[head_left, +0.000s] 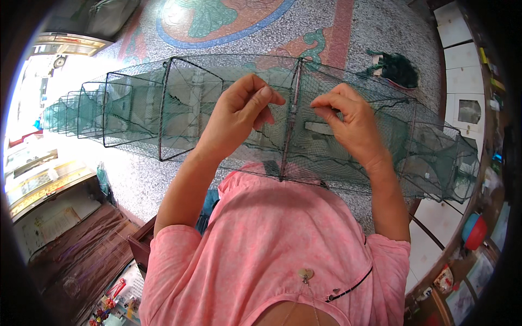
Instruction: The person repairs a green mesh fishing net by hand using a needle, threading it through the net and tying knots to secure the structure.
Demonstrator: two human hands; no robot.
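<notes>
A long green mesh fishing trap (250, 144), built on dark rectangular frames, stretches from left to right in front of me. My left hand (242, 108) is raised over it, left of one upright frame (292, 108), thumb and forefinger pressed together. To the right of that frame, my right hand (350, 122) is also closed in a pinch, its fingertips pointing toward the left hand. Whatever either pinch holds is too fine to make out. A gap separates the two hands.
The speckled floor (389, 32) has coloured patterns at the far side. A dark green bundle of netting (398, 69) lies at the far right. White cabinets (462, 73) line the right. A red and blue bowl (474, 232) stands at the right, and a brown-covered surface (70, 255) at the left.
</notes>
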